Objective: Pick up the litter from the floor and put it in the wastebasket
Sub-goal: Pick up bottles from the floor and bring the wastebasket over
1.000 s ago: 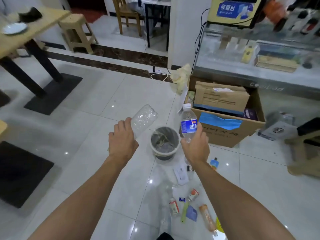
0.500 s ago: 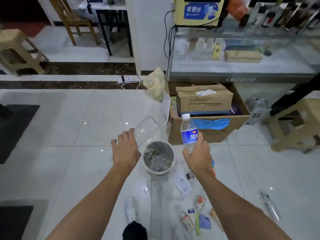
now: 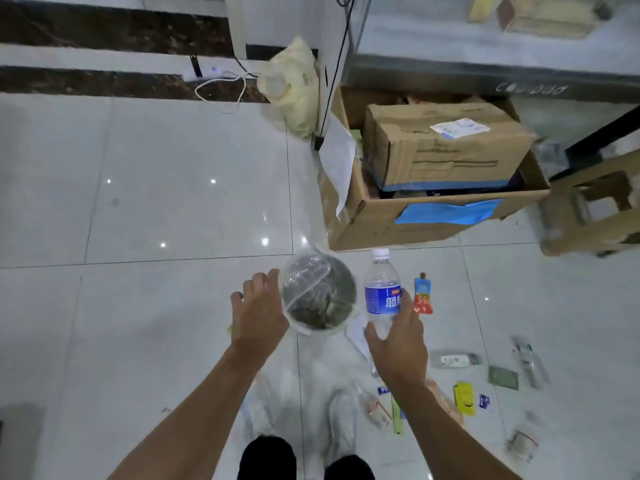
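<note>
Currently held, item one: clear crushed bottle [image 3: 304, 271], over the mouth of the wastebasket [image 3: 341, 327], at 2 o'clock from my left hand [image 3: 258, 311]. Whether my fingers [image 3: 261, 282] grip its hidden end or have just let go, I cannot tell; they look loosely spread.

Item two: labelled water bottle [image 3: 381, 292], upright, white cap on, base wrapped by my right hand [image 3: 398, 337]; it stands just beside the basket rim at 3 o'clock, not over it.

Item three: loose litter on the floor, from 3 to 5 o'clock of the basket: red pouch [image 3: 423, 296], small clear bottle [image 3: 453, 360], yellow sachet [image 3: 464, 398], sundry wrappers.

Risks, as I judge them:
- The light, springy clear bottle may bounce off the rim onto the tiles.
- The basket already holds rubbish, so two bottles may jam or overtop it.
- The water bottle may clip the rim and tip the small basket.
</note>
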The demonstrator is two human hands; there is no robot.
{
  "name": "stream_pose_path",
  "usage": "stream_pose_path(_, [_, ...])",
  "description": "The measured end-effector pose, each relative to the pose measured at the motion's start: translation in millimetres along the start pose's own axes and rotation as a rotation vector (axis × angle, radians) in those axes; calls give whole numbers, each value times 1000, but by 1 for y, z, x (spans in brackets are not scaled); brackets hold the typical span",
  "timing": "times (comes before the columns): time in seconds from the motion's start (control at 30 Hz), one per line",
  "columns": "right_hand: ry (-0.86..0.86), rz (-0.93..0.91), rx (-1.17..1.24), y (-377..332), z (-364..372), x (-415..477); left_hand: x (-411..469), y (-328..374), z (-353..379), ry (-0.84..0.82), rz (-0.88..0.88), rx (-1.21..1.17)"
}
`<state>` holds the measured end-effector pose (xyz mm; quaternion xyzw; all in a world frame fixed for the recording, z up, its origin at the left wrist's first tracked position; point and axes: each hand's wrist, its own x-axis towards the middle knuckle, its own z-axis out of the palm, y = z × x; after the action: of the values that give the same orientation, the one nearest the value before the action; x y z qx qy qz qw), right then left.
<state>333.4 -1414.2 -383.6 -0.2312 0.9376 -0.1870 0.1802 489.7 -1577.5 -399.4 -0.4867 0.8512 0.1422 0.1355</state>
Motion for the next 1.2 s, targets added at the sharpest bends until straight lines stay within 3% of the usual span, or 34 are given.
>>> stream_pose_path(0.23, [-6, -53, 24, 68, 112, 80, 98, 42, 158, -131, 1, -140])
stream_pose_path(0.43, [-59, -192, 77, 129, 192, 135, 198, 84, 312, -431, -142, -248])
stream_pose_path(0.7, [-64, -238, 175, 172, 222, 165, 248, 97, 441, -375, -206, -229])
stream_pose_path(0.93, [-136, -240, 151, 162, 223, 169, 241, 94, 439, -405, -127, -104])
stream_pose_path(1.0, [-174, -245, 126, 149, 223, 168, 235, 89, 412, -357, -176, -282])
stream_pose_path(1.1, [-316, -235, 17, 122, 230, 166, 222, 70, 358, -135, -177, -625])
stream_pose_path(1.2, [-454, -175, -146, 100, 258, 170, 200, 52, 310, -25, -247, -725])
